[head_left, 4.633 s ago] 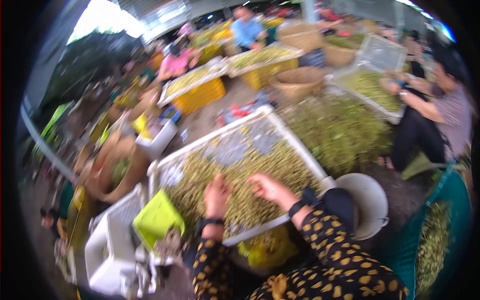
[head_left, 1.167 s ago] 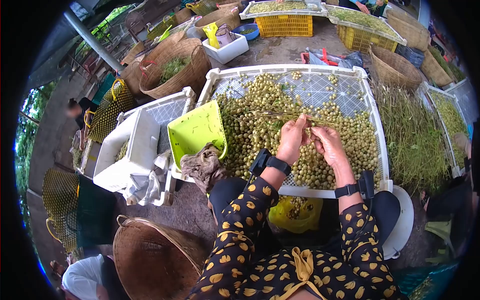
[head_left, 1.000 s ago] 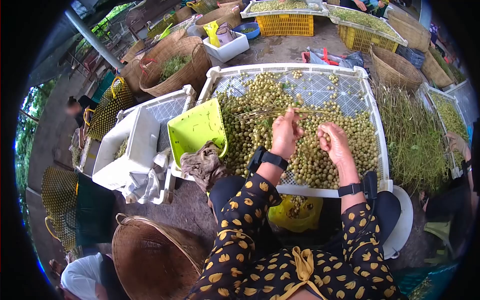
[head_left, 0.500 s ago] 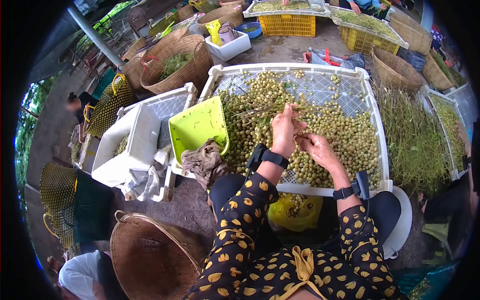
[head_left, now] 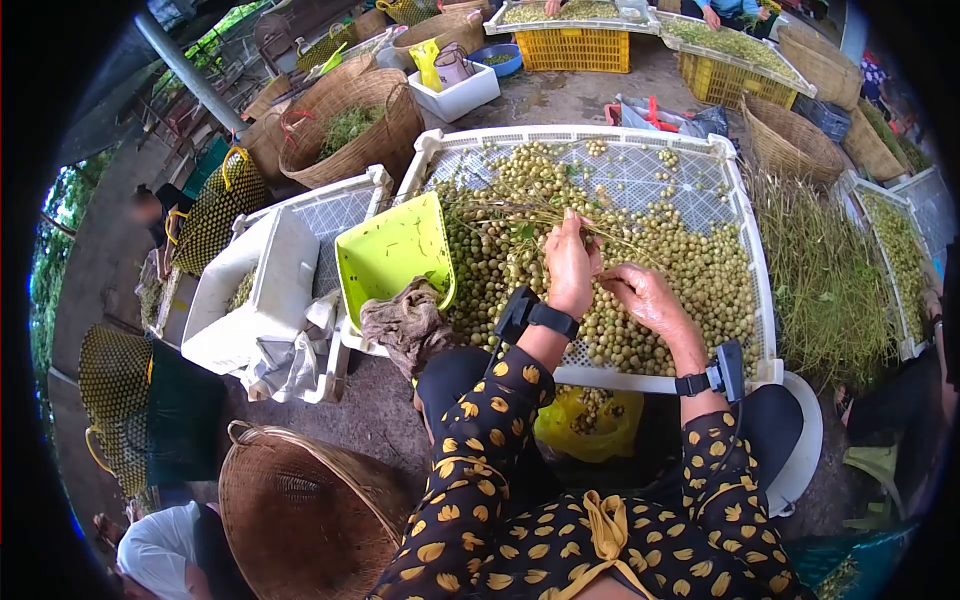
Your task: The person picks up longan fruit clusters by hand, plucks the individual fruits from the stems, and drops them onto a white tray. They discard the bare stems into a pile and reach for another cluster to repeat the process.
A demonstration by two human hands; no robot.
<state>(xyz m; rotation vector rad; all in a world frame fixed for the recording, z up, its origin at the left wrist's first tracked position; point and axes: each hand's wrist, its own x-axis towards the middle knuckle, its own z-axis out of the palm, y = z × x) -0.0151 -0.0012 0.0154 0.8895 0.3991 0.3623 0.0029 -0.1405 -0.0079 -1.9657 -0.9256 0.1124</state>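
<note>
A white mesh tray (head_left: pixel 690 150) holds a broad spread of small round yellow-green fruits (head_left: pixel 690 290). Above its middle, my left hand (head_left: pixel 570 265) is closed round a bundle of thin brown stems (head_left: pixel 500 212) that points left over the fruits. My right hand (head_left: pixel 648 300) is just to the right and a little lower, its thumb and fingers pinched near the stem ends; whatever is between them is too small to make out. At the tray's left edge stands a lime-green scoop (head_left: pixel 395 245) with a crumpled brown cloth (head_left: pixel 405 325) by its lower rim.
A white foam box (head_left: pixel 240 290) sits left of the scoop. An empty wicker basket (head_left: pixel 300 510) stands at lower left, another basket (head_left: pixel 350 130) with greenery at upper left. Cut stems (head_left: pixel 830 290) are heaped right of the tray. People are at trays beyond.
My right hand has shifted slightly away from my left hand, widening the gap between them. The stems in my left hand have turned a little.
</note>
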